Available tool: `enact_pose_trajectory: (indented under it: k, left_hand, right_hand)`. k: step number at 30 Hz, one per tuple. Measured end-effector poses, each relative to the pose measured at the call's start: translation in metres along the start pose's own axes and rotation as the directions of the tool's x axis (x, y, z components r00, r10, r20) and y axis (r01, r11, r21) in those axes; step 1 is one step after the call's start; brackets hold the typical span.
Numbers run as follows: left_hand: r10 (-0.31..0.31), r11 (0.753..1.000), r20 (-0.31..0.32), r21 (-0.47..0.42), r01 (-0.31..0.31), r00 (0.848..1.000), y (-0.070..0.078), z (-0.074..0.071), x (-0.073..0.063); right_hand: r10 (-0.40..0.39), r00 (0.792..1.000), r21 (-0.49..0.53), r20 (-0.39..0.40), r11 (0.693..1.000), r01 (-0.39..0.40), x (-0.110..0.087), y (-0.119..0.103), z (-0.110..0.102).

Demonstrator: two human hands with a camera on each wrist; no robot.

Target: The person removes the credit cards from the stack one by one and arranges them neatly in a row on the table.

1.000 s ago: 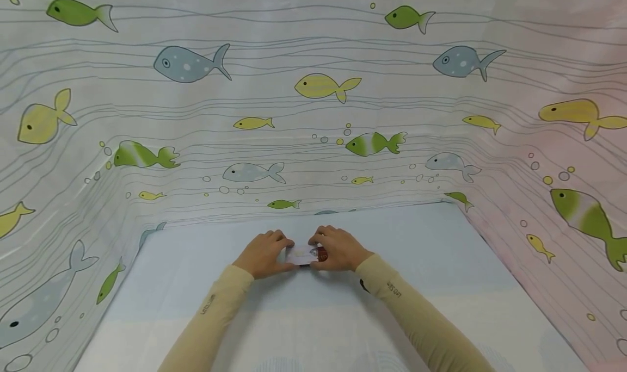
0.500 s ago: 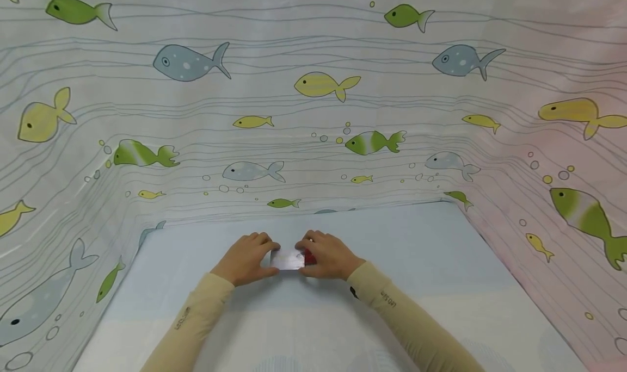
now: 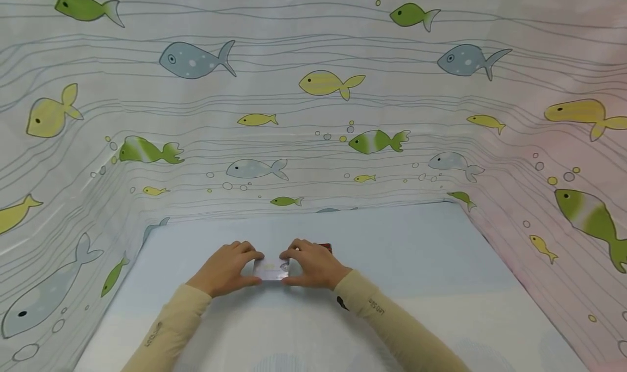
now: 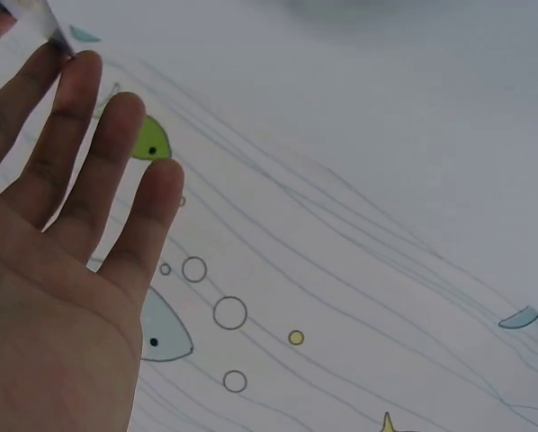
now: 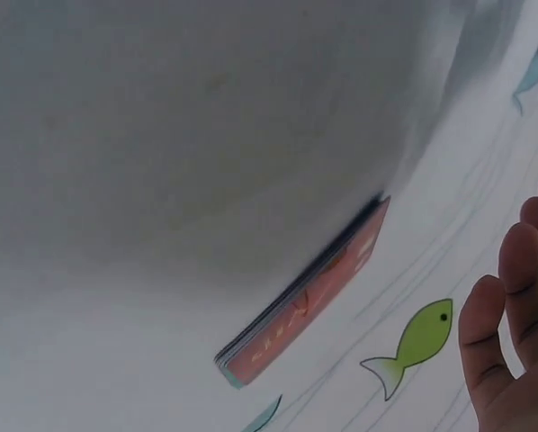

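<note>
A pale, shiny card (image 3: 271,270) is held between my two hands above the light blue surface. My left hand (image 3: 226,268) pinches its left edge between thumb and fingertips. The right hand (image 3: 313,264) pinches the opposite edge the same way. In the left wrist view, a corner of the card (image 4: 40,16) shows at the fingertips of the left hand (image 4: 71,207). Just behind the right hand lies a small stack of red cards (image 3: 327,247), mostly hidden in the head view. The right wrist view shows the stack (image 5: 309,301) apart from the right hand (image 5: 521,351).
A light blue and white cloth (image 3: 392,317) covers the flat surface under my hands. A fish-patterned sheet (image 3: 313,111) rises at the back and along both sides.
Both hands have moved left and closer to me, carrying the pale card. The red stack, earlier seen at the card's right end, now shows behind the right hand, separate from the card.
</note>
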State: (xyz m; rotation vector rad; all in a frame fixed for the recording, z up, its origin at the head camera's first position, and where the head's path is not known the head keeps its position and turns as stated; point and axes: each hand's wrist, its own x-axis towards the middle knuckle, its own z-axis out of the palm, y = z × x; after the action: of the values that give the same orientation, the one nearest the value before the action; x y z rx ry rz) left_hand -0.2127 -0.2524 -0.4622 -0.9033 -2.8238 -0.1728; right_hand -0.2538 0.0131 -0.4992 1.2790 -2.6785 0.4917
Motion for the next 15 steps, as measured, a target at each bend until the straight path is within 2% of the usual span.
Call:
enact_pose_trajectory:
  k: [7,15]
  left_hand:
    - [-0.049,0.999,0.01,-0.007,0.049,0.999,-0.008,-0.005,-0.016]
    - [-0.102,0.993,0.022,-0.051,0.103,0.995,-0.018,-0.013,-0.038]
  right_hand:
    - [0.061,0.997,0.022,0.054,0.998,-0.062,0.013,-0.02,0.008]
    - [0.058,0.996,0.029,0.063,0.998,-0.059,0.029,-0.039,0.019]
